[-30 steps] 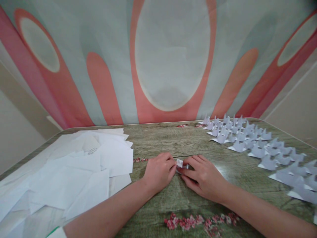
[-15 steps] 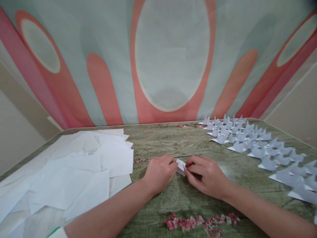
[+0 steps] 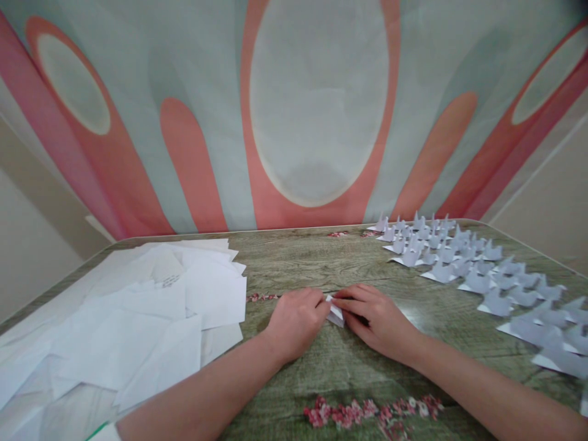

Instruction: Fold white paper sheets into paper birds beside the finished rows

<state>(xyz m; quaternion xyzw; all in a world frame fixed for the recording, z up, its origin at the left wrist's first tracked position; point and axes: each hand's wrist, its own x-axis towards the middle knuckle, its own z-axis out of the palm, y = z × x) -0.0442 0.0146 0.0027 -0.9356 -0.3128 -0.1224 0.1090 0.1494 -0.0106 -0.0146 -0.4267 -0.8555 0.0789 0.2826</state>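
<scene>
Between my two hands is a small folded piece of white paper (image 3: 336, 315), low over the wood-patterned table (image 3: 294, 263). My left hand (image 3: 297, 321) is closed on its left edge, thumb and fingers pinched together. From the other side, my right hand (image 3: 376, 321) grips the paper; its fingers lie across the upper edge and its thumb is at the lower right side. Both hands partly cover the paper, so its full folded shape is hidden.
A loose heap of white paper sheets (image 3: 133, 318) spreads over the table's left side. Several rows of folded white paper birds (image 3: 478, 278) stand along the right. Behind the table hangs a pink and grey-green patterned backdrop (image 3: 316, 110).
The fingers of my right hand have moved left and over the top of the folded paper. My left hand has stayed in place, holding it.
</scene>
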